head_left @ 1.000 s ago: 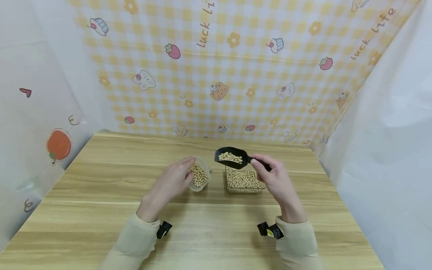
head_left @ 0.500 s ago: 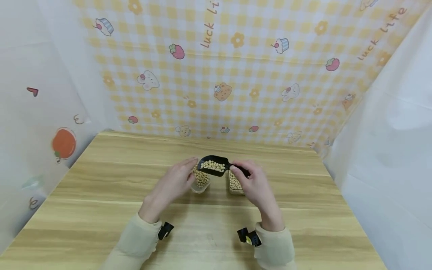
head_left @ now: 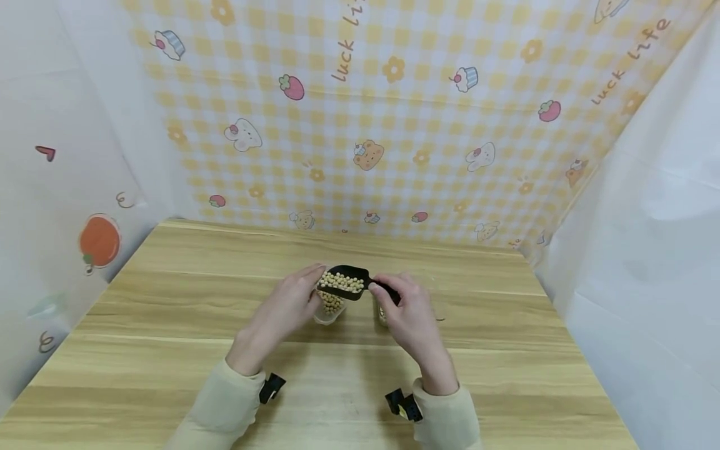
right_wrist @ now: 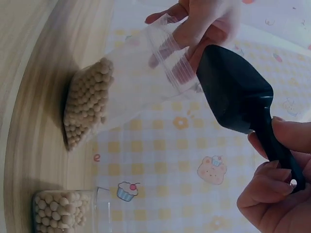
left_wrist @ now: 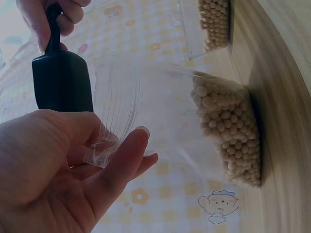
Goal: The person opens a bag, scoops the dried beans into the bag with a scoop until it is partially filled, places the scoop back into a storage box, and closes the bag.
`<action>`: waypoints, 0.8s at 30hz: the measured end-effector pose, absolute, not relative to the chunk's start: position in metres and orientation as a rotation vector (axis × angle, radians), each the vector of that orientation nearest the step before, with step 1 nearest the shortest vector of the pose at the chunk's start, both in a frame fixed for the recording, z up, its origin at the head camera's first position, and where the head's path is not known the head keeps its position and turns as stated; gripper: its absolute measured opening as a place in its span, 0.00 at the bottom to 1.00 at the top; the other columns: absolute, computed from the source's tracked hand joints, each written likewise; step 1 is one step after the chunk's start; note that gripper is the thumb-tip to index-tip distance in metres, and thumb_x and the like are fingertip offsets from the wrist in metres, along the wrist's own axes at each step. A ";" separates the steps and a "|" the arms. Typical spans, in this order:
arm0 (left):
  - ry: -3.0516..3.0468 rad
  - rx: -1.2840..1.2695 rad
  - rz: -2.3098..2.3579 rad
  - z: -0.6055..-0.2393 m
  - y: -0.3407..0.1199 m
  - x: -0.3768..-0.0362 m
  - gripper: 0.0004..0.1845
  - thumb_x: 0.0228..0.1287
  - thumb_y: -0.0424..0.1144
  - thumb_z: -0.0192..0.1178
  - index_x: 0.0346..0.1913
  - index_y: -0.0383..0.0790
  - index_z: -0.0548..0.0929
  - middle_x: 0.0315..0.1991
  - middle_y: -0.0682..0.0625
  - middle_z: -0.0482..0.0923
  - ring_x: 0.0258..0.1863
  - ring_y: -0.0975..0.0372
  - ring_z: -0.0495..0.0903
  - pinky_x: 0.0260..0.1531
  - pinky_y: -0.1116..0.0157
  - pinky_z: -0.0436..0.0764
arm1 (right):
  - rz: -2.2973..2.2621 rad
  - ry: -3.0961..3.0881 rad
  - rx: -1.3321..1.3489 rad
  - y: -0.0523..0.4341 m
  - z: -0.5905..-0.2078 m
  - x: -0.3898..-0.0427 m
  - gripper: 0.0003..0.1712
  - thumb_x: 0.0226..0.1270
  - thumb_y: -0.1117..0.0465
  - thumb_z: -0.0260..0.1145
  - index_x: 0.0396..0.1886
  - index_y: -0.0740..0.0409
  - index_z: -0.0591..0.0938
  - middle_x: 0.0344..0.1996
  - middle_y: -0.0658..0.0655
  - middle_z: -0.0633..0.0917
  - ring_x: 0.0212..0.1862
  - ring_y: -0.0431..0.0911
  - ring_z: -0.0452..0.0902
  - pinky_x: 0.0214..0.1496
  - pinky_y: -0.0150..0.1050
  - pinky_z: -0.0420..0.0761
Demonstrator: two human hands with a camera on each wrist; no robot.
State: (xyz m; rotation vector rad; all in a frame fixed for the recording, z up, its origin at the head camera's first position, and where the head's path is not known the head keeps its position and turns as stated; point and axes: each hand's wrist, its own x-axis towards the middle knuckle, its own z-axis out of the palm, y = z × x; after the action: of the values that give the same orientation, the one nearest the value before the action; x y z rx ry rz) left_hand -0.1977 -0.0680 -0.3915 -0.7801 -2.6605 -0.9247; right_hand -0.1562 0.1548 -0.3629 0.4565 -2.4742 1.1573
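My left hand (head_left: 284, 309) pinches the rim of a clear zip-lock bag (left_wrist: 167, 116), holding its mouth open. Soybeans (left_wrist: 228, 128) fill the bottom of the bag, which stands on the table. In my right hand (head_left: 410, 319) is the handle of a black scoop (right_wrist: 233, 87), gripped between thumb and fingers. A load of soybeans (head_left: 342, 282) lies in the scoop's bowl. The scoop's front end is right at the bag's mouth, beside the left fingers, and partly covers the bag in the head view.
A clear rectangular container (right_wrist: 103, 208) of soybeans stands on the wooden table (head_left: 337, 387), to the bag's right. My right hand mostly hides it in the head view. A checked, printed cloth (head_left: 326, 125) hangs behind the table, with white sheets at both sides.
The right hand has carried the loaded scoop leftward and slightly down, from above the container to the bag's mouth. The left hand has kept its hold on the bag.
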 end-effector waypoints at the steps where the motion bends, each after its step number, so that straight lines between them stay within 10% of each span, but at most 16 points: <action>1: -2.661 -0.782 -0.921 -0.391 -0.068 -0.197 0.28 0.55 0.21 0.58 0.62 0.26 0.74 0.62 0.34 0.72 0.61 0.44 0.72 0.59 0.53 0.71 | 1.132 -2.473 0.461 0.154 -0.363 -0.156 0.12 0.67 0.60 0.66 0.45 0.62 0.87 0.31 0.52 0.81 0.29 0.41 0.70 0.30 0.36 0.74; 24: -2.707 -0.779 -0.895 -0.389 -0.066 -0.195 0.27 0.58 0.23 0.58 0.63 0.20 0.71 0.63 0.31 0.70 0.61 0.43 0.72 0.57 0.52 0.73 | 0.655 -2.366 0.591 0.130 -0.362 -0.144 0.10 0.64 0.66 0.69 0.43 0.64 0.86 0.28 0.52 0.72 0.24 0.40 0.69 0.24 0.30 0.73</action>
State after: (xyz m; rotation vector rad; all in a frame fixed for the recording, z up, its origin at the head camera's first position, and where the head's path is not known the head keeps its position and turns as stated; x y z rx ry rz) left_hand -0.1954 -0.0661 -0.3887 -0.7792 -2.7068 -0.8947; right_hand -0.1442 0.1302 -0.3620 0.5913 -2.3660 0.6546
